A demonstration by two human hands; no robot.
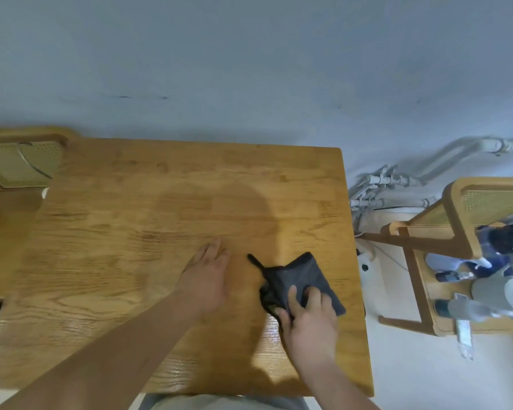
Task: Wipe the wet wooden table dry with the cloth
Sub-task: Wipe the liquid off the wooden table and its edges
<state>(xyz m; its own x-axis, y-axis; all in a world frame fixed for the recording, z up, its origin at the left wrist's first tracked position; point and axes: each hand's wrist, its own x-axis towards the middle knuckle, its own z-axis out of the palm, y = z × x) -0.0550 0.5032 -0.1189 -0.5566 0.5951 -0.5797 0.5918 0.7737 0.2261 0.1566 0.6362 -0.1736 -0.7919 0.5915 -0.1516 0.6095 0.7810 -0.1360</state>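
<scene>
A dark grey folded cloth (301,276) lies on the wooden table (131,232), near its right edge. My right hand (310,318) presses on the cloth's near end, thumb and fingers pinching its bunched left side. A thin black loop sticks out from the cloth's far left corner. My left hand (208,276) rests flat on the bare wood just left of the cloth, fingers together and holding nothing. Shiny wet streaks show on the wood close to my right wrist.
A cane-backed wooden chair (21,164) stands at the table's far left corner. To the right, beyond the table edge, a second wooden chair (444,241) holds bottles and bags (486,279). White pipes (397,182) run along the wall behind.
</scene>
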